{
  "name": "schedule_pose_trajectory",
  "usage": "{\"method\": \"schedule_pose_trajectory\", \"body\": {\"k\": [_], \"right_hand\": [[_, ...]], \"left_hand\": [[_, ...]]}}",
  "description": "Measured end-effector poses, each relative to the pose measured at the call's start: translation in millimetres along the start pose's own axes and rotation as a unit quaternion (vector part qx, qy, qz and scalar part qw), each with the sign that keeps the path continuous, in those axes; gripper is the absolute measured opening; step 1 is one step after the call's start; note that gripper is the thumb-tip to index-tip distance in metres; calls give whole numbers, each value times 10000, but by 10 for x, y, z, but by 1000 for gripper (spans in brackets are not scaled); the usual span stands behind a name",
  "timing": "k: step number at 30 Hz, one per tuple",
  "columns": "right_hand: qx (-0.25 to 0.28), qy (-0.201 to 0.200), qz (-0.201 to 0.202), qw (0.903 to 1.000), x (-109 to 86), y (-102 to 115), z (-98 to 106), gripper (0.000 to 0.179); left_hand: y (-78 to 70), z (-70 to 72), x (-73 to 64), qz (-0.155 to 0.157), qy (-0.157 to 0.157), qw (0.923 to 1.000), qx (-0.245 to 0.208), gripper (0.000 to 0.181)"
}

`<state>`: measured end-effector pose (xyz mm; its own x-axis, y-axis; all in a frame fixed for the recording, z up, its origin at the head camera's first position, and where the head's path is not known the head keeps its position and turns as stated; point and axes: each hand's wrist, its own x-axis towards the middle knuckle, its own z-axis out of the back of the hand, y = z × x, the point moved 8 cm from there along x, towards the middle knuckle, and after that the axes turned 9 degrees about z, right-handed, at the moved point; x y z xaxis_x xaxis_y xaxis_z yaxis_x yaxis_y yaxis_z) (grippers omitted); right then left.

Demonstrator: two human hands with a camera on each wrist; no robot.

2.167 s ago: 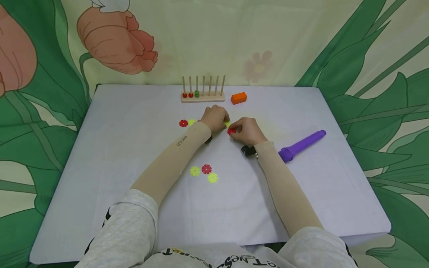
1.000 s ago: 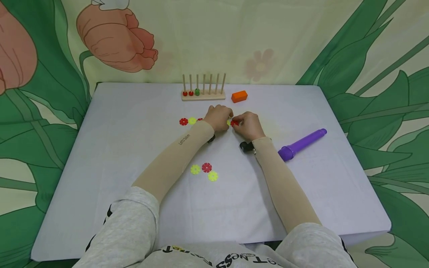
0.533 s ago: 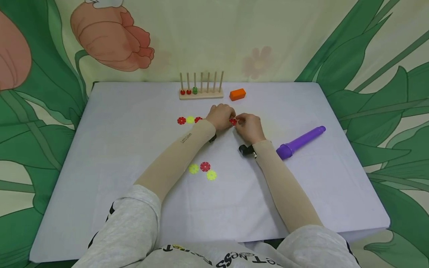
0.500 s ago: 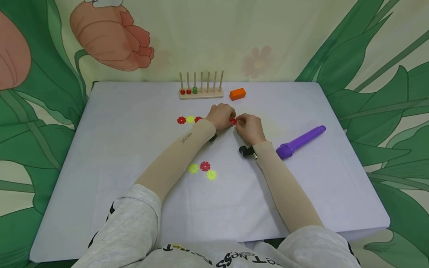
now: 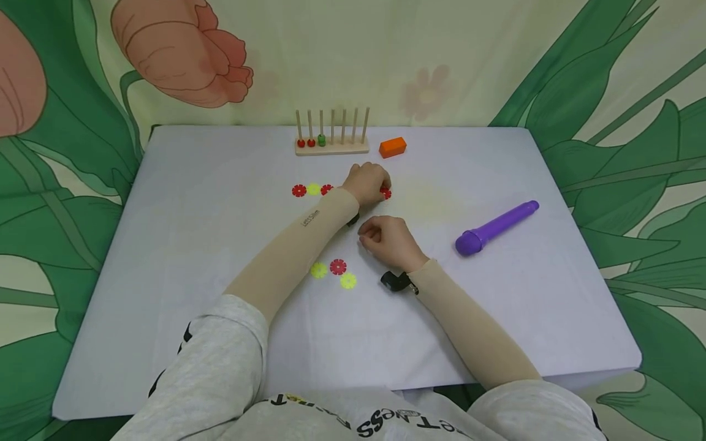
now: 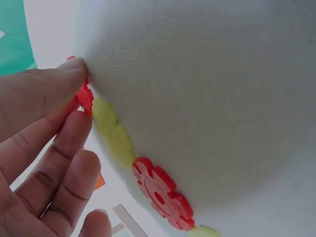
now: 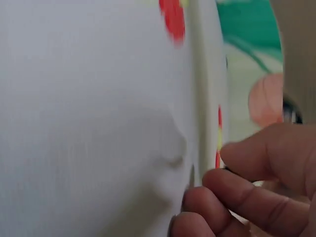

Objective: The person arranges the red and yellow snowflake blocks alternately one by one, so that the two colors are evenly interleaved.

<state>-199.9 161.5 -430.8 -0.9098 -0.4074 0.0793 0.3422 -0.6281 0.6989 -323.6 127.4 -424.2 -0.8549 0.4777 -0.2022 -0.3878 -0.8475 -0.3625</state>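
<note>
My left hand (image 5: pixel 368 185) pinches the edge of a red flower-shaped disc (image 6: pixel 86 98) between thumb and forefinger. That disc ends a row on the white table; a yellow disc (image 6: pixel 112 131) and another red disc (image 6: pixel 163 195) touch one another beside it in the left wrist view. The hand and forearm cover the row's middle in the head view, leaving a red disc (image 5: pixel 299 190) and a yellow disc (image 5: pixel 313 189) at its left. My right hand (image 5: pixel 390 242), holding nothing, hovers with loosely bent fingers above the table, near a loose red disc (image 5: pixel 338 266) and two yellow discs (image 5: pixel 348 281).
Behind the row stands a wooden peg rack (image 5: pixel 333 149) with red and green beads on its left pegs. An orange block (image 5: pixel 392 147) lies right of it. On the right side of the table (image 5: pixel 524 294) is a purple toy microphone (image 5: pixel 496 228).
My right hand put the red disc at the row's right end, let it go and drew back toward me and to the left. My left hand stays at the row's end.
</note>
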Motion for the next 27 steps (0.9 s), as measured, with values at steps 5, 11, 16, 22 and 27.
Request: {"method": "schedule_pose_trajectory", "body": {"k": [5,11,16,22,27], "right_hand": [[-211,504,730,9958,12,284,-230,18],[-487,1010,1697,9791,45,580,-509,22],[-917,1299,2151,9636,54,756,-675,14],[-1283,1423,2313,9538,50,882,-746,13],[-1224,1647,2303,9512,50,899,-763,11]], "left_hand": [[-28,16,48,-6,-36,9998,195,26],[-62,12,73,-27,-40,9991,423,26],[-84,38,57,-43,-64,9986,522,25],[-77,43,5,17,-3,9987,507,27],[-67,30,-45,35,62,9990,452,28]]}}
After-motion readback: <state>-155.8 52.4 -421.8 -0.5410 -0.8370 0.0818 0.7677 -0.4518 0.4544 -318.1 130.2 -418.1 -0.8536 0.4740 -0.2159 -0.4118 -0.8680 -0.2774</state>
